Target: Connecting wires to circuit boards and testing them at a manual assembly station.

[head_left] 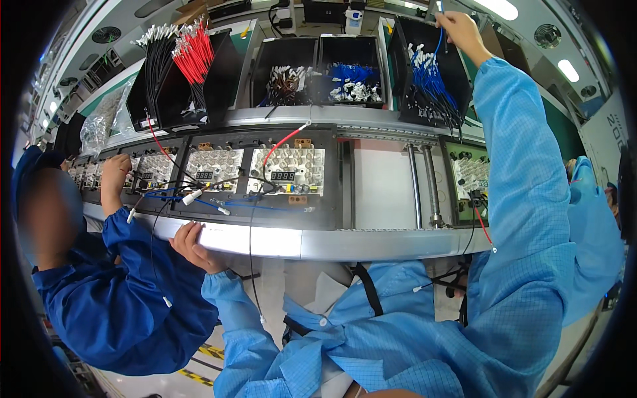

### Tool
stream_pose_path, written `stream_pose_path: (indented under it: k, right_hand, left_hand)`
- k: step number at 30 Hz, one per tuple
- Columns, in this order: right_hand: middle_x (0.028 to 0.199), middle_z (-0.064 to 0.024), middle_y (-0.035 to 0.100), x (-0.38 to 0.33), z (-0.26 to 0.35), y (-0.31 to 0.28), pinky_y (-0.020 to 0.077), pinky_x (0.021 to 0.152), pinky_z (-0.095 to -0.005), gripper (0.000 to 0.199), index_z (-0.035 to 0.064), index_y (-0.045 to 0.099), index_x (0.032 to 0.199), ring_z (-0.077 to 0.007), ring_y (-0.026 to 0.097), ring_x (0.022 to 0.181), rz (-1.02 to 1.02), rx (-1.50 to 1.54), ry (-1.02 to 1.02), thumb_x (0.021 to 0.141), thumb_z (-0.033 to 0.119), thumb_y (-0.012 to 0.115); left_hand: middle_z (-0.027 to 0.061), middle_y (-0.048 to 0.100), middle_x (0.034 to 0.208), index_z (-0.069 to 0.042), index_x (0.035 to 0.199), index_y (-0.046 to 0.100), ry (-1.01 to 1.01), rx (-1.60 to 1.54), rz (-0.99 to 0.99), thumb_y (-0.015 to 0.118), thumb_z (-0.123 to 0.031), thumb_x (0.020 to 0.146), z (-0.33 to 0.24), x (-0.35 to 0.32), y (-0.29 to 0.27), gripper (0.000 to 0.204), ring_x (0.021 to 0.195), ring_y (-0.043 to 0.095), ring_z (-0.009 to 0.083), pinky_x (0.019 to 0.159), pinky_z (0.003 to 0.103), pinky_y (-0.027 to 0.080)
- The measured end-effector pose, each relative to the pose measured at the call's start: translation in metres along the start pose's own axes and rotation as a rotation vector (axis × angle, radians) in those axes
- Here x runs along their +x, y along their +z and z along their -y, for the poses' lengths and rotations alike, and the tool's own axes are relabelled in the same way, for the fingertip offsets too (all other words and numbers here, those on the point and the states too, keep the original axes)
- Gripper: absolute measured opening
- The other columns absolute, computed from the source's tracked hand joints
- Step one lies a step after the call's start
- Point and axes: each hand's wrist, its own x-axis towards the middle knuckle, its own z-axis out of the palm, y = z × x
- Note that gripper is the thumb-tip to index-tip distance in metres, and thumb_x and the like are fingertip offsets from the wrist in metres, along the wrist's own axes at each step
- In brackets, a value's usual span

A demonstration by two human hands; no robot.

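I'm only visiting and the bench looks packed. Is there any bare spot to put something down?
Yes: the pale blank panel between the circuit board and the two metal rods. The shiny front rail right of the left hand is bare too. Left of that, loose wires crowd the boards.

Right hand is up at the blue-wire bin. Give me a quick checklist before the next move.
1. Right hand on a blue wire above the bin of blue wires: ok.
2. Wire clear of the bundle: cannot tell.
3. Left hand resting on the conveyor's front rail: ok.
4. Board with the red display in front, red lead already on it: ok.
5. Co-worker's hand stays at the boards to the left, apart from ours: ok.
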Motion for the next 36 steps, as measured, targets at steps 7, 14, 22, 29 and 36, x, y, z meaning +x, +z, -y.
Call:
stream_pose_path:
  k: [7,14,22,29,36]
  right_hand:
    - [0.057,0.0074,0.036,-0.008,0.011,-0.031,0.0264,0.045,-0.0235,0.037,0.0075,0.059,0.083,-0.0048,0.036,0.048,0.01,0.35,0.059,0.095,0.042,0.054]
    - [0.062,0.0067,0.04,-0.036,0.076,-0.071,0.0242,0.046,-0.0204,0.035,0.0081,0.056,0.083,-0.0019,0.033,0.05,-0.052,0.629,0.022,0.099,0.038,0.05]
    - [0.059,0.0036,0.049,-0.123,0.274,-0.062,0.0285,0.042,-0.0177,0.03,0.0074,0.055,0.082,-0.0027,0.042,0.048,0.197,1.153,0.02,0.099,0.031,0.05]
    - [0.063,-0.0015,0.055,-0.15,0.346,-0.062,0.0414,0.05,-0.0224,0.026,0.0014,0.059,0.088,-0.0094,0.055,0.055,0.692,0.956,-0.322,0.097,0.025,0.056]
    - [0.081,-0.0029,0.06,-0.163,0.35,-0.011,0.0372,0.051,-0.0183,0.042,0.0009,0.063,0.091,-0.0044,0.047,0.055,0.707,1.135,-0.626,0.099,0.04,0.048]
  left_hand:
    - [0.0102,0.062,0.101,-0.003,0.096,0.064,-0.033,-0.04,0.014,0.036,-0.027,0.098,-0.011,0.005,-0.004,0.038,0.101,0.056,0.0254,0.105,0.045,0.027]
    - [0.0119,0.057,0.088,0.004,0.098,0.062,0.015,-0.243,-0.073,0.042,-0.008,0.095,-0.053,0.036,-0.055,0.023,0.08,0.053,0.0185,0.069,0.028,0.042]
    - [0.0113,0.061,0.092,-0.001,0.124,0.059,-0.014,-0.644,0.554,0.064,0.001,0.079,-0.178,0.158,-0.06,0.046,0.069,0.054,0.0139,0.06,0.023,0.042]
    - [0.0102,0.06,0.084,-0.001,0.096,0.064,0.203,-0.699,0.712,0.067,-0.007,0.083,-0.194,0.157,-0.051,0.014,0.072,0.061,0.0233,0.062,0.033,0.047]
    - [0.0082,0.067,0.086,0.001,0.088,0.062,-0.166,-0.838,0.963,0.066,-0.003,0.084,-0.182,0.134,-0.076,0.006,0.075,0.064,0.0163,0.065,0.027,0.051]
